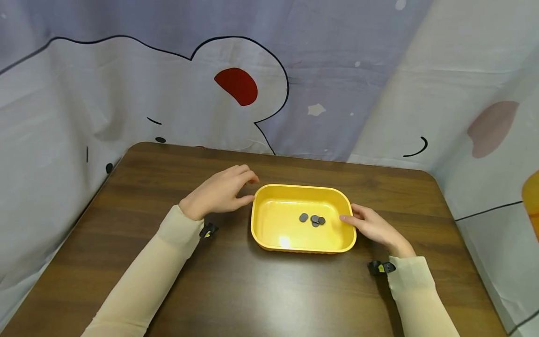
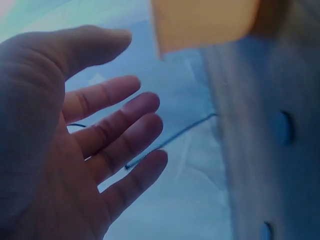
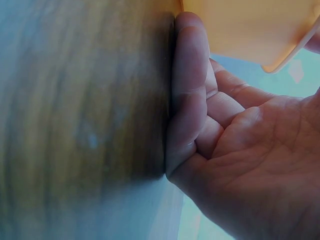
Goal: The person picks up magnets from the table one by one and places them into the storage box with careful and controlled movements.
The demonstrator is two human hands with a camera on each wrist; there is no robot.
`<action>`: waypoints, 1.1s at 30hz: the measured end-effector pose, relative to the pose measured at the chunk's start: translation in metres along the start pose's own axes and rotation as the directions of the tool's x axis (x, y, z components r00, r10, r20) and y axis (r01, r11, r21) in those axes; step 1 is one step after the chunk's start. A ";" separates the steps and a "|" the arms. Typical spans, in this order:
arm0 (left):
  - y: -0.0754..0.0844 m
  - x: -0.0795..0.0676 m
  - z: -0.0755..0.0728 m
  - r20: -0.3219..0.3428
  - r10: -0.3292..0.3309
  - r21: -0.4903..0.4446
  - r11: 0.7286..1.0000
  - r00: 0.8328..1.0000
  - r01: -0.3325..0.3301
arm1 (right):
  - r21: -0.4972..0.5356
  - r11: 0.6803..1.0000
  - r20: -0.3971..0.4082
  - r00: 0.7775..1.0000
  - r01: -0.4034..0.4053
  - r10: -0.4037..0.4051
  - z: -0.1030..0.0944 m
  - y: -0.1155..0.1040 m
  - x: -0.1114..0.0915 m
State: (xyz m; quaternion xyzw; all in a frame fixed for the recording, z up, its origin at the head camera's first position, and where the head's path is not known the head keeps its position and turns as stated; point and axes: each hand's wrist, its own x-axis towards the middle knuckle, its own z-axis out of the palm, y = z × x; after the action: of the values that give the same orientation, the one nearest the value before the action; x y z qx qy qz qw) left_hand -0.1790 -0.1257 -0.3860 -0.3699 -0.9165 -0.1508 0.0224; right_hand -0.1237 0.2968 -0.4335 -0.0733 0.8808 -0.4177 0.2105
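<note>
A yellow rectangular basin point(image 1: 303, 238) stands on the brown table, with several small dark grey discs point(image 1: 315, 218) on its floor. My right hand point(image 1: 375, 228) grips its right end, thumb over the rim inside and the other fingers outside. In the right wrist view those fingers point(image 3: 190, 95) lie curled low along the table beside the basin wall point(image 3: 250, 35). At the left end, my left hand point(image 1: 221, 191) is held with fingers loosely spread, thumb tip near the rim. The left wrist view shows its palm with nothing in it, below the basin's corner point(image 2: 205, 25).
Two small dark discs point(image 2: 284, 127) lie on the table surface in the left wrist view; my left hand hides that spot from the head view. A patterned curtain point(image 1: 328, 93) hangs behind the wooden table point(image 1: 252, 299). Something orange point(image 1: 532, 201) shows at the right edge.
</note>
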 end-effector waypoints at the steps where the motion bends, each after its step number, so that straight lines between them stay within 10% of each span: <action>1: -0.002 -0.002 0.002 0.000 -0.014 0.004 1.000 1.000 0.014 | -0.001 1.000 -0.001 1.000 -0.002 0.002 0.000 0.000 0.000; 33: -0.038 -0.026 0.041 0.090 -0.114 0.053 0.993 0.989 0.109 | -0.005 1.000 -0.002 1.000 0.001 -0.001 -0.002 0.002 -0.002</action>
State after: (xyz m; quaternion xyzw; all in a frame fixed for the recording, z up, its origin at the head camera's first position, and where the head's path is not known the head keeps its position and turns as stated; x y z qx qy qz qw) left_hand -0.1833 -0.1565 -0.4386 -0.3241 -0.9391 -0.1125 -0.0197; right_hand -0.1226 0.3006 -0.4334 -0.0737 0.8821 -0.4156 0.2093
